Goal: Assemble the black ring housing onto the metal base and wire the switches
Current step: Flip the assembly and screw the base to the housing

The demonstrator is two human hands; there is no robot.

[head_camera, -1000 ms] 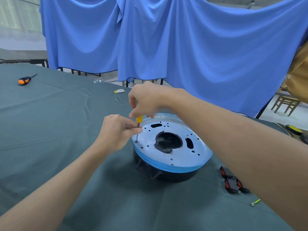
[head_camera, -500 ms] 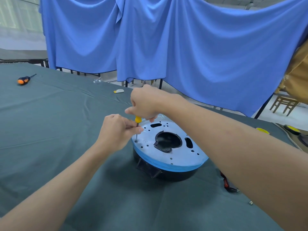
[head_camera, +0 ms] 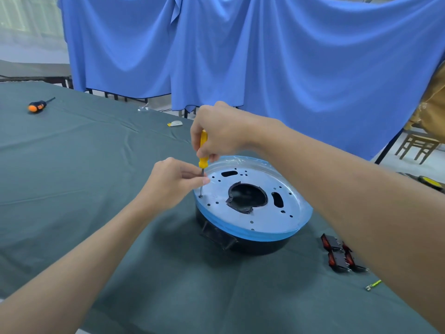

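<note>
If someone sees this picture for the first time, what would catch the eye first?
Probably the metal base, in blue film, sitting on the black ring housing mid-table. At its left edge the right hand holds a yellow screwdriver upright while the left hand pinches its shaft.

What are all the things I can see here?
black ring: one, black, in the middle
metal plate: one, silver with blue edge, on top of the ring
yellow screwdriver: one, yellow, tip at the plate's left edge
orange screwdriver: one, orange and black, far left
switches: a few, red and black, right of the ring
tablecloth: one, dark green, under everything
curtains: two or more, blue, hanging behind
chair: one, brown wood, far right
left hand: one, pinches the yellow screwdriver's shaft
right hand: one, grips its handle
</note>
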